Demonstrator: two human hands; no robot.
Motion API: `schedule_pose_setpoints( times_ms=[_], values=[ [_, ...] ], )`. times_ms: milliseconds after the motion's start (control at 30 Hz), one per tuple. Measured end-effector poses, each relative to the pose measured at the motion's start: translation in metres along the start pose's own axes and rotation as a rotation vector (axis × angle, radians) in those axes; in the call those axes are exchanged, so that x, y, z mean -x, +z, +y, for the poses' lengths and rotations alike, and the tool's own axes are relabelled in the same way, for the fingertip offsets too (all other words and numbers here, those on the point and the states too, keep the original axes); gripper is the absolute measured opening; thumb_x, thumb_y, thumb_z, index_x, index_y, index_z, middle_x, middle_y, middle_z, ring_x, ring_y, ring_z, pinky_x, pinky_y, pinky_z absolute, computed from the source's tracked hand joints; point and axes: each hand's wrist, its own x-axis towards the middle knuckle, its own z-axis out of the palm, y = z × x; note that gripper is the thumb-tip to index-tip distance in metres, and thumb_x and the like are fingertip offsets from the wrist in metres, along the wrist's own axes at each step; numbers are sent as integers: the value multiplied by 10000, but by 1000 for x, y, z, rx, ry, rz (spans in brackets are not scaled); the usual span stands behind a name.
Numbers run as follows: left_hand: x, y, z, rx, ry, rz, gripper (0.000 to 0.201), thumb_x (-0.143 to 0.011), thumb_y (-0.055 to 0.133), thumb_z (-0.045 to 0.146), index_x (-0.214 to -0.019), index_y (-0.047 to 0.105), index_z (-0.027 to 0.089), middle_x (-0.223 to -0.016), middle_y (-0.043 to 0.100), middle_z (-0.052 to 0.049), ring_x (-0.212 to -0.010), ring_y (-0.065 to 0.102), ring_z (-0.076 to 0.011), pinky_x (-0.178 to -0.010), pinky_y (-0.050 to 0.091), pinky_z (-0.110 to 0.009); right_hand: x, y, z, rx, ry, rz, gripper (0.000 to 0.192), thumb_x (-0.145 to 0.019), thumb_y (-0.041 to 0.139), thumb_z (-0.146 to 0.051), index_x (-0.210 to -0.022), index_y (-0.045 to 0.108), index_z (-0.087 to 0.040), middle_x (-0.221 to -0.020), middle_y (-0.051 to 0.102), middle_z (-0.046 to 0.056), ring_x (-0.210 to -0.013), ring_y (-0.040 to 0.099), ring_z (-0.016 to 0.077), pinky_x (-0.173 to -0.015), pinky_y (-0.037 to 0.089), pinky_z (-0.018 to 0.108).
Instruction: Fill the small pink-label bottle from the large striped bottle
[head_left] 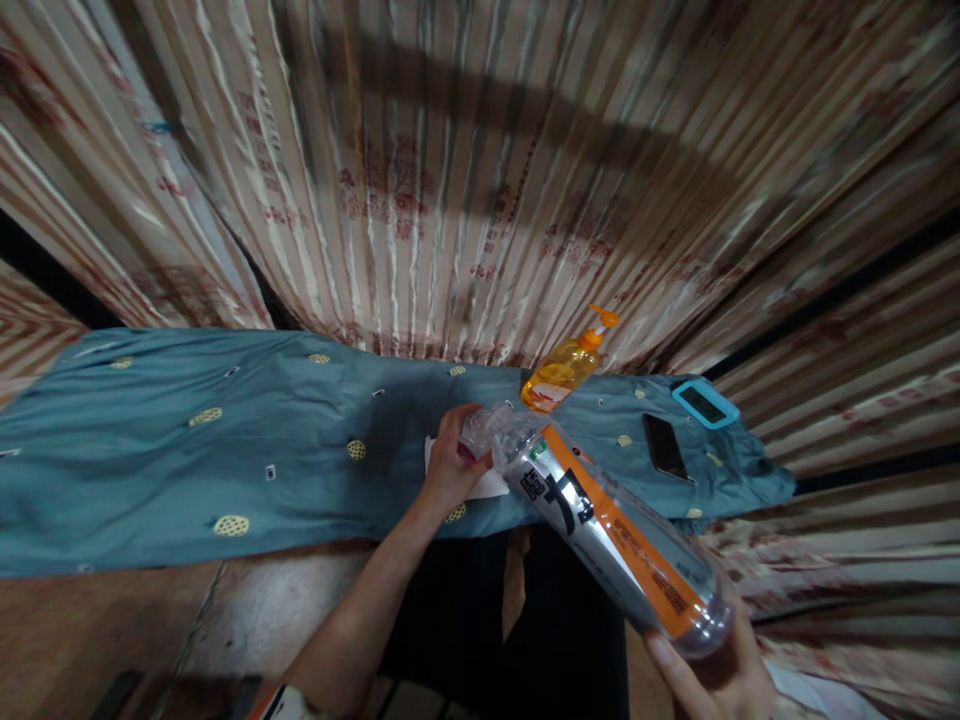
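A large clear plastic bottle (600,515) with an orange, black and white label lies tilted, its neck pointing away toward the table. My right hand (712,680) holds it by the base at the lower right. My left hand (450,460) is closed around the bottle's neck and cap end, just above a white folded cloth or tissue (491,488) lying on the teal cloth. Whether the cap is on is hard to tell.
A teal patterned cloth (187,450) covers the table. An orange pump bottle (566,368) stands at the back, with a black phone (664,446) and a blue-framed small device (703,402) to the right. Striped curtains (450,150) hang behind. The floor lies below.
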Motion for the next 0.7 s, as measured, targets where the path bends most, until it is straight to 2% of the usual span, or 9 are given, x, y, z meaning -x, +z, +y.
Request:
schedule_pose_setpoints(
  times_ms=[433,533,700],
  values=[
    [-1,0,3,-6,8,5,594,-712,833,176,-1273,651,248,-1277,745,-76,-1213,727,-295,-1078,593,-466,0,2,-5,-5,7,15,1061,-731,889,-692,-1567,532,-145,-1573,597,228,-1479,533,503,-1275,356,616],
    [0,0,1,-15,9,7,613,-712,825,159,-1291,644,247,-1297,740,-80,-1225,723,-297,-1094,589,-475,1,3,-8,-35,32,16,1126,-701,910,-701,-1592,503,-145,-1597,568,241,-1514,480,535,-1294,302,664],
    [1,0,0,-21,11,4,629,-705,816,134,-1300,643,243,-1310,734,-81,-1245,712,-300,-1109,585,-487,0,3,-7,-31,11,2,1117,-711,912,-681,-1594,503,-134,-1570,577,243,-1554,422,540,-1312,248,687]
  ],
)
